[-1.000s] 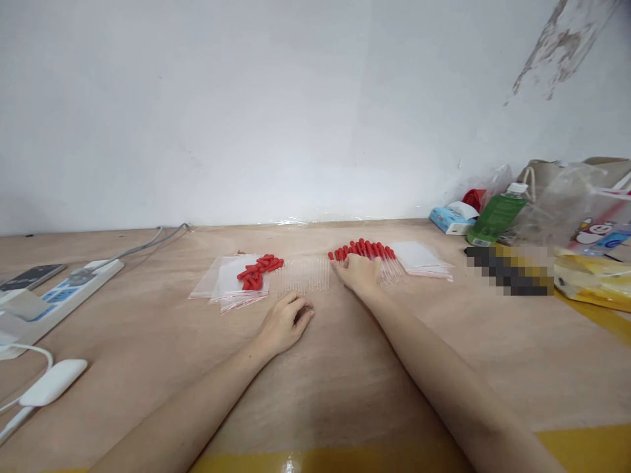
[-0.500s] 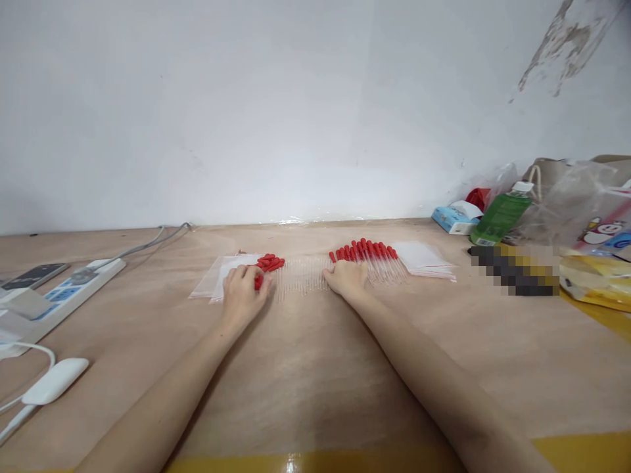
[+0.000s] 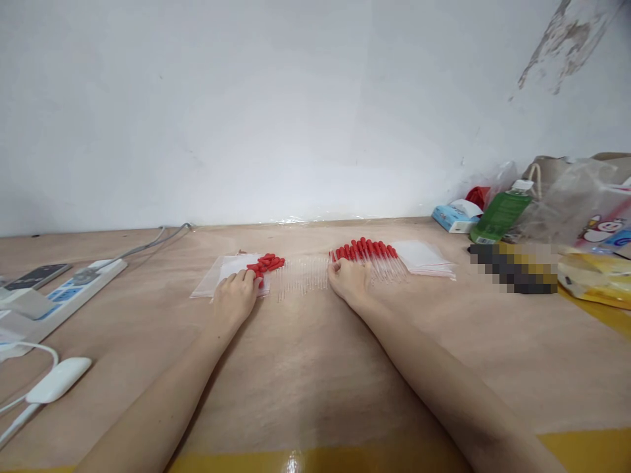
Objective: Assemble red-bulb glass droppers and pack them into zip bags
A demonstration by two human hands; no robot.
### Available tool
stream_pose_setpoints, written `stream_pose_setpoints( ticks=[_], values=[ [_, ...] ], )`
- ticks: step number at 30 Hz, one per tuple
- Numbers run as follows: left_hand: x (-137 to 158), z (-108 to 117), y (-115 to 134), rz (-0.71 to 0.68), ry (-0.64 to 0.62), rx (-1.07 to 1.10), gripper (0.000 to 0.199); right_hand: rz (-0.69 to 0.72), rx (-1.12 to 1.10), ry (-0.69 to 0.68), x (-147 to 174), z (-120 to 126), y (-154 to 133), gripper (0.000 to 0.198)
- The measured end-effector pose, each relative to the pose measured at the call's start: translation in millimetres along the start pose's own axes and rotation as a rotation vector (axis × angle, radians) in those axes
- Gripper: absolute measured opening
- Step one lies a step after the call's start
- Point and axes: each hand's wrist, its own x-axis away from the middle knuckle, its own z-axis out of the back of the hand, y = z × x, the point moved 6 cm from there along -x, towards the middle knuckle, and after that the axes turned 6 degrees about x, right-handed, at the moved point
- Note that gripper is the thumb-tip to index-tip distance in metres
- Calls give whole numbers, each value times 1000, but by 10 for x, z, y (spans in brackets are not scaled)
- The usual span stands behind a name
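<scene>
My left hand [image 3: 237, 294] is at the near edge of a loose pile of red rubber bulbs [image 3: 269, 263], its fingers closed around a red bulb [image 3: 259, 282] at the fingertips. My right hand [image 3: 350, 279] pinches a thin clear glass dropper tube [image 3: 330, 257], whose upper end stands up past the fingers. Between both hands lies a row of bare glass tubes [image 3: 303, 274], side by side. Beyond and right of my right hand, glass droppers with red bulbs on their ends [image 3: 369, 249] lie in a fanned row; my hand hides part of them.
Clear plastic bags [image 3: 210, 279] lie under the bulb pile, and a stack of white bags [image 3: 424, 257] is on the right. A power strip [image 3: 64, 302] and white cable sit at left. At right are a tissue box [image 3: 451, 220], a green bottle [image 3: 503, 213] and plastic packages.
My left hand has drawn slightly left and down, uncovering more of the bulb pile. My right hand has shifted a little right, and a tube end now shows upright above its fingers.
</scene>
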Motion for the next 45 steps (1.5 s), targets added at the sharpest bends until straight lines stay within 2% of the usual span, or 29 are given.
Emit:
stream_pose_setpoints(
  ticks=[3,6,8,10,12,14,18,20,24,32,39,45],
  values=[
    [-14,42,-45,41,26,10,31,52,-120,141,146,82,62,24],
    [-22,173,-25,83,102,96,29,254,-235,256,372,176,120,25],
    [-2,268,94,47,151,247,24,439,-294,263,534,227,164,25],
    [46,318,292,-37,140,482,21,510,-320,252,642,268,264,24],
    [113,305,516,-110,53,715,20,544,-339,242,699,298,348,22],
    [184,256,721,-165,-71,847,22,591,-339,237,726,312,377,22],
    [269,189,972,-299,-237,888,28,693,-251,230,756,310,311,26],
    [259,170,1003,-314,-256,878,27,718,-213,222,775,319,272,25],
    [193,109,1006,-227,-269,874,19,738,-179,208,822,351,215,21],
    [177,135,1020,-124,-211,940,15,764,-156,163,870,351,117,22],
    [217,66,1019,-7,-257,1203,17,798,-267,110,869,341,101,24],
    [247,25,1035,-28,-295,1255,18,784,-282,97,852,376,94,24]
  ],
)
